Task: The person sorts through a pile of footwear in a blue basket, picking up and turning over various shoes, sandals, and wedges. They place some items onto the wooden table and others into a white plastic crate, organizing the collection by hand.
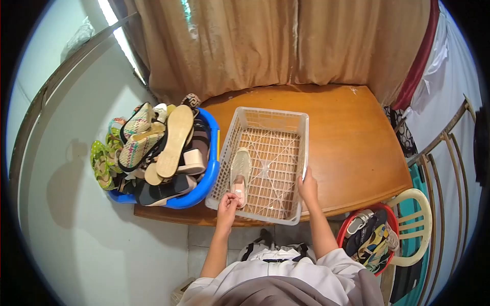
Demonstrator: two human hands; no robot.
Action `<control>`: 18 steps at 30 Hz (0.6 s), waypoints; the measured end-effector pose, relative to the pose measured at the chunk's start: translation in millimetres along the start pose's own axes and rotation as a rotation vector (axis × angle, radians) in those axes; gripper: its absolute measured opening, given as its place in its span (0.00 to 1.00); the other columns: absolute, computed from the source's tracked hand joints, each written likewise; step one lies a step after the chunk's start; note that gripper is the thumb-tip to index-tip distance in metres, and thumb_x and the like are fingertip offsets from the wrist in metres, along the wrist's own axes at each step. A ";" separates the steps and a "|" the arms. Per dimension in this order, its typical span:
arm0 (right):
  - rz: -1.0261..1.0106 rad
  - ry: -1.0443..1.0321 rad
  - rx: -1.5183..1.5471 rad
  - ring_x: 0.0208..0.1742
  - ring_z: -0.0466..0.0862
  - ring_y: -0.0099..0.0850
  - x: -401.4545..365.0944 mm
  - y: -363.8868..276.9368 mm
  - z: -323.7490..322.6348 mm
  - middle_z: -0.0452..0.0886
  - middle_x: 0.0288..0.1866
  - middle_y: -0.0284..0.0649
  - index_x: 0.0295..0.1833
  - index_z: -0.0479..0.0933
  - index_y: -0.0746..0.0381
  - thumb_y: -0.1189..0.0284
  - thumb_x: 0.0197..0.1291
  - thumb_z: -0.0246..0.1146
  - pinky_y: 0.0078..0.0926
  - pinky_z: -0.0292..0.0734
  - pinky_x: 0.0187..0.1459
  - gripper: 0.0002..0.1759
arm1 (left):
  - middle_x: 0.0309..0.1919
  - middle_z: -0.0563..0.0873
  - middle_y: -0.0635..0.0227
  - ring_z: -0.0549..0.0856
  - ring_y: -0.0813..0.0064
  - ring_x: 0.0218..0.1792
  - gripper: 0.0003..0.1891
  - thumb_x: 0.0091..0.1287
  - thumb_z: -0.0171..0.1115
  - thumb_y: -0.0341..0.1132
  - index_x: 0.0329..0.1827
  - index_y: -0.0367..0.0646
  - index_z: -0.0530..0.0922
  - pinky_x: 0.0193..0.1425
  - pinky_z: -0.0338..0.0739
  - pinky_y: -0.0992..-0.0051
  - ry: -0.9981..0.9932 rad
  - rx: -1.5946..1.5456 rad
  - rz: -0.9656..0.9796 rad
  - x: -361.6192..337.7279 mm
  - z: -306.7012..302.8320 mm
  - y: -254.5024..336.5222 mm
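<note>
A white plastic basket point(305, 148) with slatted sides and a lattice bottom stands on the wooden table, tilted slightly in view. Inside it, along the left wall, lies a single pale beige flat shoe point(241, 166) with its toe pointing away from me. My left hand point(227, 208) is at the basket's near left corner, its fingers closed in a pinch at the heel of the shoe. On the other side, my right hand point(308, 188) is wrapped round the basket's right rim, thumb on top.
A blue tub point(212, 176) heaped with sandals and wedge shoes point(176, 135) stands left of the basket, over the edge of the table point(352, 148). Low at the right, a red tub point(393, 219) of shoes is beside a cream plastic chair point(427, 224). Brown curtains point(245, 46) hang behind.
</note>
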State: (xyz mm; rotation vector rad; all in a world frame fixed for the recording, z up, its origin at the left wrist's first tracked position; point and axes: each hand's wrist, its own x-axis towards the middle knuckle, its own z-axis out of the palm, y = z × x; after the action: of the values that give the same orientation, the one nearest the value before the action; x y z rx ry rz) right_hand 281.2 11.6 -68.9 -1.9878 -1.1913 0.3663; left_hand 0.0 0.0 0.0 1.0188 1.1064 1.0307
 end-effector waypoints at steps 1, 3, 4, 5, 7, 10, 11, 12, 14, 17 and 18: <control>0.015 -0.020 -0.049 0.33 0.80 0.56 9.4 4.7 -10.4 0.79 0.31 0.62 0.66 0.58 0.59 0.69 0.57 0.55 0.47 0.76 0.35 0.30 | 0.30 0.76 0.72 0.76 0.83 0.34 0.02 0.66 0.52 0.29 0.39 0.42 0.71 0.42 0.71 0.82 -0.001 -0.005 0.007 -2.0 3.3 -10.4; 0.001 -0.039 -0.072 0.33 0.80 0.56 32.3 -13.7 6.7 0.79 0.30 0.61 0.65 0.60 0.61 0.69 0.57 0.54 0.48 0.76 0.35 0.29 | 0.29 0.75 0.72 0.76 0.83 0.33 0.02 0.65 0.52 0.29 0.39 0.42 0.71 0.41 0.71 0.82 -0.005 0.018 0.029 13.0 -24.8 -8.8; -0.017 -0.051 -0.057 0.33 0.80 0.56 36.9 -16.8 16.9 0.79 0.30 0.61 0.65 0.60 0.61 0.69 0.57 0.54 0.48 0.76 0.35 0.28 | 0.29 0.75 0.72 0.76 0.83 0.33 0.02 0.65 0.52 0.28 0.39 0.41 0.71 0.40 0.71 0.82 -0.006 0.043 0.023 13.0 -36.6 -7.7; -0.046 -0.056 -0.067 0.33 0.80 0.56 46.9 -13.4 16.7 0.79 0.30 0.61 0.64 0.61 0.61 0.69 0.57 0.54 0.48 0.76 0.35 0.28 | 0.29 0.75 0.72 0.76 0.83 0.33 0.03 0.65 0.52 0.28 0.39 0.41 0.70 0.40 0.71 0.82 -0.012 0.041 0.019 14.8 -35.0 -13.1; -0.064 -0.044 -0.075 0.35 0.80 0.56 62.3 -12.1 15.4 0.79 0.33 0.61 0.63 0.63 0.61 0.69 0.56 0.54 0.48 0.75 0.38 0.27 | 0.29 0.75 0.73 0.75 0.84 0.32 0.03 0.65 0.54 0.28 0.39 0.41 0.71 0.37 0.71 0.82 -0.039 0.074 0.062 20.9 -30.4 -27.5; -0.025 -0.107 -0.096 0.39 0.80 0.54 84.1 -18.5 16.2 0.80 0.37 0.59 0.63 0.64 0.61 0.68 0.55 0.56 0.46 0.75 0.42 0.27 | 0.29 0.76 0.73 0.75 0.83 0.29 0.04 0.64 0.56 0.29 0.39 0.40 0.72 0.34 0.72 0.80 -0.071 0.258 0.195 29.3 -27.9 -28.5; -0.036 -0.101 -0.107 0.40 0.80 0.53 89.1 -20.3 16.2 0.79 0.39 0.59 0.63 0.64 0.61 0.68 0.55 0.56 0.46 0.75 0.42 0.28 | 0.28 0.76 0.72 0.76 0.82 0.29 0.04 0.63 0.56 0.29 0.39 0.40 0.72 0.34 0.72 0.80 -0.075 0.294 0.221 28.7 -26.6 -23.6; -0.046 -0.096 -0.118 0.41 0.80 0.53 91.3 -20.4 16.7 0.79 0.40 0.59 0.63 0.64 0.61 0.68 0.55 0.56 0.46 0.75 0.43 0.28 | 0.28 0.76 0.71 0.77 0.81 0.29 0.05 0.63 0.56 0.29 0.39 0.40 0.72 0.34 0.72 0.79 -0.079 0.332 0.245 24.4 -23.3 -9.6; -0.034 -0.046 -0.111 0.47 0.78 0.50 92.0 -25.2 20.0 0.77 0.48 0.56 0.62 0.65 0.62 0.70 0.54 0.58 0.43 0.73 0.48 0.28 | 0.30 0.77 0.65 0.80 0.71 0.34 0.07 0.59 0.59 0.28 0.40 0.40 0.73 0.38 0.74 0.74 -0.023 0.499 0.387 9.0 -16.6 50.3; -0.134 0.089 -0.064 0.52 0.76 0.48 80.7 -41.2 11.4 0.76 0.51 0.52 0.61 0.65 0.63 0.73 0.54 0.58 0.40 0.71 0.51 0.27 | 0.36 0.78 0.62 0.79 0.62 0.42 0.12 0.55 0.61 0.28 0.41 0.42 0.74 0.48 0.72 0.67 0.254 1.004 0.871 11.5 -28.5 96.0; -0.160 0.085 -0.064 0.52 0.76 0.48 81.1 -36.6 14.1 0.76 0.50 0.51 0.61 0.65 0.63 0.73 0.54 0.58 0.39 0.71 0.51 0.26 | 0.40 0.78 0.61 0.78 0.60 0.46 0.14 0.53 0.63 0.29 0.43 0.43 0.74 0.52 0.69 0.63 0.383 1.154 0.889 9.7 -30.0 116.8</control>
State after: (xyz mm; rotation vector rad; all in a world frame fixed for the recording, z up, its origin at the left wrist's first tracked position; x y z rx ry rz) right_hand 292.4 96.1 -40.0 -1.9262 -1.3115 0.1625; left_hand -42.6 37.4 106.9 2.4613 1.6606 1.2929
